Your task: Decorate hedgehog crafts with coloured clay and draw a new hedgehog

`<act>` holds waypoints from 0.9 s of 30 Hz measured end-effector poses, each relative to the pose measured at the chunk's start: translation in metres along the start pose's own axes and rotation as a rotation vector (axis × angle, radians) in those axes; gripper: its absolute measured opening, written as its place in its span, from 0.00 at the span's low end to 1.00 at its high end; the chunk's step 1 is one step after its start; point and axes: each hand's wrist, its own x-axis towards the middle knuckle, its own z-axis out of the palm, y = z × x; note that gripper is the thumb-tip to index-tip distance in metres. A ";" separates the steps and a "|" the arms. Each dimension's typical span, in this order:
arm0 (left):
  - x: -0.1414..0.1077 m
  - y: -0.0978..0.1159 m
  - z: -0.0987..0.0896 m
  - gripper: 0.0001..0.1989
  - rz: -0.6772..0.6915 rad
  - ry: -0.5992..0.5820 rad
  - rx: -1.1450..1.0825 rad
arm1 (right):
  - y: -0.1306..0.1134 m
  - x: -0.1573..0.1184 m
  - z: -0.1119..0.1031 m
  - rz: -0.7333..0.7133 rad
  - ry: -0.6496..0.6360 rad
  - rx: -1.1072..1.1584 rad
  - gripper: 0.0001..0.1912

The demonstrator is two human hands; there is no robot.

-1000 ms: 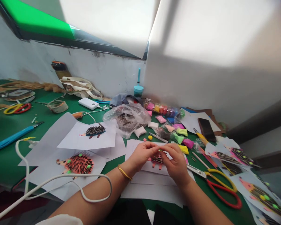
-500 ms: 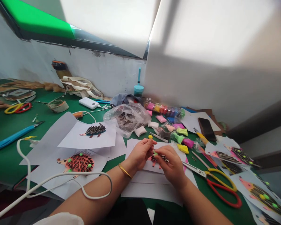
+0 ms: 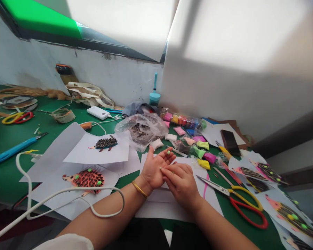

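The left hand (image 3: pixel 154 171) has opened palm-up, a small green ball (image 3: pixel 168 152) on its fingers, while the right hand (image 3: pixel 184 184) pinches what seems another pale bit (image 3: pixel 161 168) at that palm, suggesting divided clay.

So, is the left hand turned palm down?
No, the left hand is palm up, with a small green ball at its fingers.

Nothing legible (any print on the cream bag (image 3: pixel 91 100) is too small)
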 end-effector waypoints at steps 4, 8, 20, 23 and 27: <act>-0.001 0.001 -0.001 0.38 0.000 0.011 0.013 | -0.007 -0.001 0.002 -0.072 -0.096 -0.056 0.27; -0.002 0.003 -0.001 0.39 -0.050 -0.066 0.029 | -0.002 -0.001 0.000 -0.018 -0.110 -0.163 0.36; -0.004 0.007 0.002 0.41 -0.050 -0.131 -0.028 | 0.007 0.000 -0.003 -0.035 -0.071 -0.182 0.36; -0.003 0.009 0.001 0.42 -0.030 -0.123 -0.070 | 0.007 -0.001 -0.005 -0.094 -0.088 -0.176 0.34; -0.004 0.010 0.001 0.42 -0.091 -0.121 -0.083 | 0.004 0.000 -0.004 -0.100 -0.118 -0.210 0.37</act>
